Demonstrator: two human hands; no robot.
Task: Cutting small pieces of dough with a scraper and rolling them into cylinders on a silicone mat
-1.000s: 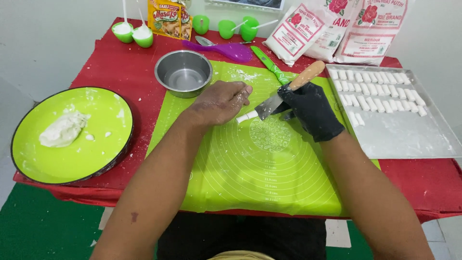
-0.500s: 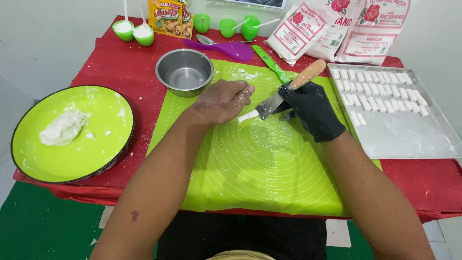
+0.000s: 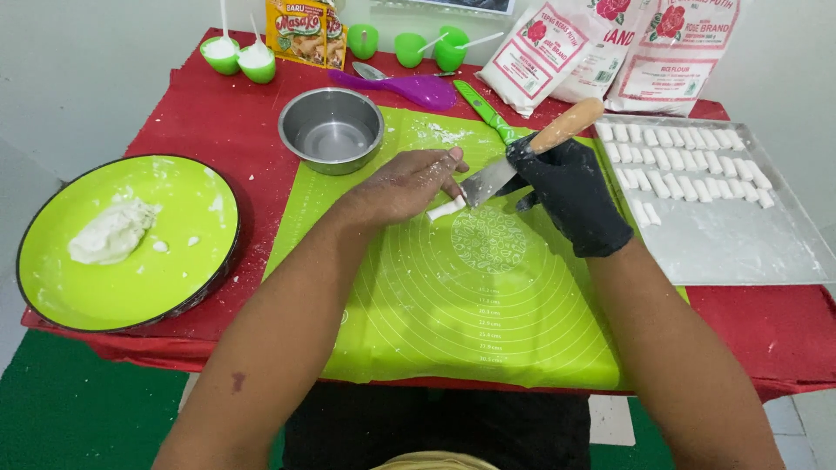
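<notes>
Cutting a dough strip on the green mat

L hand (image 3: 405, 183), bare & floury, fingers pressed down on a short white dough strip (image 3: 446, 209) near the mat's (image 3: 488, 322) top centre; R hand (image 3: 570, 196), black glove, grip clenched round the wooden handle of a metal scraper (image 3: 488, 180), blade tip touching the strip's end. Cut dough pieces (image 3: 688, 161) in rows on a steel tray (image 3: 740, 252) at R. Steel bowl (image 3: 332, 130) just behind the L hand; lime plate (image 3: 131, 278) w/ dough lump (image 3: 111, 233) at L on the red desk (image 3: 192, 96).
</notes>
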